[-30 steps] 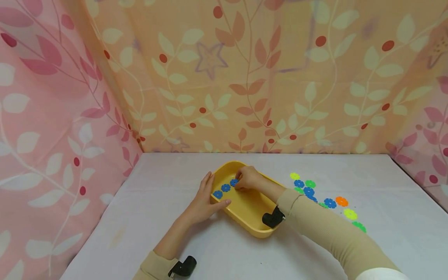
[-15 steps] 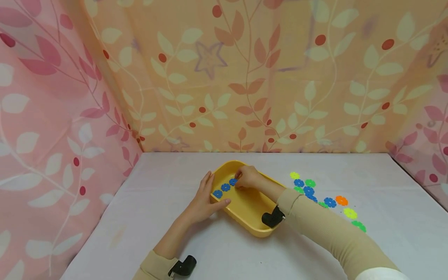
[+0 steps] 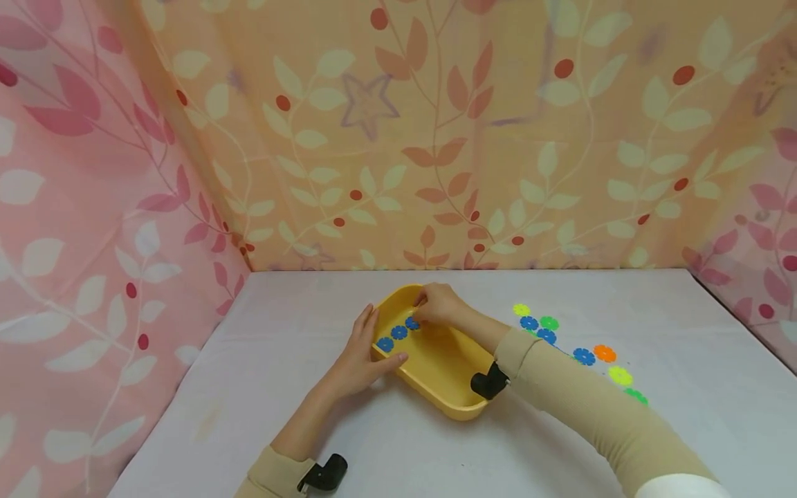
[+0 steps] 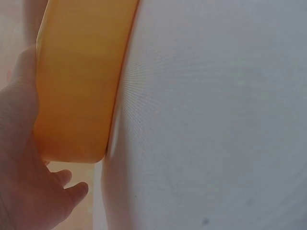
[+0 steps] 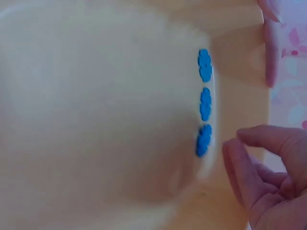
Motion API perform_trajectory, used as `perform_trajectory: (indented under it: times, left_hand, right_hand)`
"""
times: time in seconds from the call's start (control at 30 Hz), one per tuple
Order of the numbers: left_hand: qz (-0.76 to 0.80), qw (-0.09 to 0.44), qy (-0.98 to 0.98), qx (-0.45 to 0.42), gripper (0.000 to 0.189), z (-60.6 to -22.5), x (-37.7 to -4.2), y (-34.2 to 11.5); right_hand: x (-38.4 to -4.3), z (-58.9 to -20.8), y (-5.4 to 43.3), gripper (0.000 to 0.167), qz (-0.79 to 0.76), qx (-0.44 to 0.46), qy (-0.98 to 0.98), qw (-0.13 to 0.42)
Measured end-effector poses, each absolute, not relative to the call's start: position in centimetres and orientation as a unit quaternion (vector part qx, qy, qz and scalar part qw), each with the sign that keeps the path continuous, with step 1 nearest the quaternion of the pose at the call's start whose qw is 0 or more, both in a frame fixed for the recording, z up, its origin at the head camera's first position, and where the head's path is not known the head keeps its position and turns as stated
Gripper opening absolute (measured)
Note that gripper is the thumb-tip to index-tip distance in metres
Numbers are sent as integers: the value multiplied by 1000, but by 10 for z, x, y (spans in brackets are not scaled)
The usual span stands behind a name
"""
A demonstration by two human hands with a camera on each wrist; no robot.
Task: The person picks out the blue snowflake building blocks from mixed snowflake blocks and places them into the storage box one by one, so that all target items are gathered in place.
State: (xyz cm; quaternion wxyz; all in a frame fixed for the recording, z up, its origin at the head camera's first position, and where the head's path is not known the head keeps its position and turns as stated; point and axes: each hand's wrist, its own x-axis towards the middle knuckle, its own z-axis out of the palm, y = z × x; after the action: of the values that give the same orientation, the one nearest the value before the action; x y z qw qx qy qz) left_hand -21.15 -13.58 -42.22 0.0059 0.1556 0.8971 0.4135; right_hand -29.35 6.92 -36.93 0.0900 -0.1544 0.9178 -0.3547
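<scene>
A yellow plastic basin stands slanted on the white tabletop. My left hand holds its left corner, thumb over the near rim and fingers along the end wall; the left wrist view shows this hand against the basin's outer side. Inside, three blue flower-shaped plastic discs lie in a row along the left end. Over the far end of that row is my right hand. In the right wrist view its bent fingers are beside the nearest disc, apart from it, with nothing visible between thumb and forefinger.
Right of the basin, loose flower discs lie scattered: blue, orange, yellow and green. My right sleeve crosses in front of some. A leaf-patterned curtain borders the table's back and sides.
My right hand has come away from the third blue disc and risen slightly toward the far rim. The left hand keeps its hold on the basin. The head view has shifted a little.
</scene>
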Motion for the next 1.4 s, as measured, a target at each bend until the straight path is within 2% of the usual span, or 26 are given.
perform_trajectory:
  times: [0.27,0.57,0.97,1.4]
  left_hand:
    - [416,4,896,156,105,-421,-210,-135]
    - [413,6,896,162,106,-422,-212,-136]
    - [419,14,894,162,106,-423,-213,-136]
    - [422,13,892,162,106,-423,-212,-135]
  right_hand:
    - [-280,-343,103,36,-471,-137,863,122]
    - [-253,-334,179,41,-540,-102,821,151]
    - [-213,-376,273,58,-512,-34,848,136]
    - [-208,-416,293,45,-372,-42,925,59]
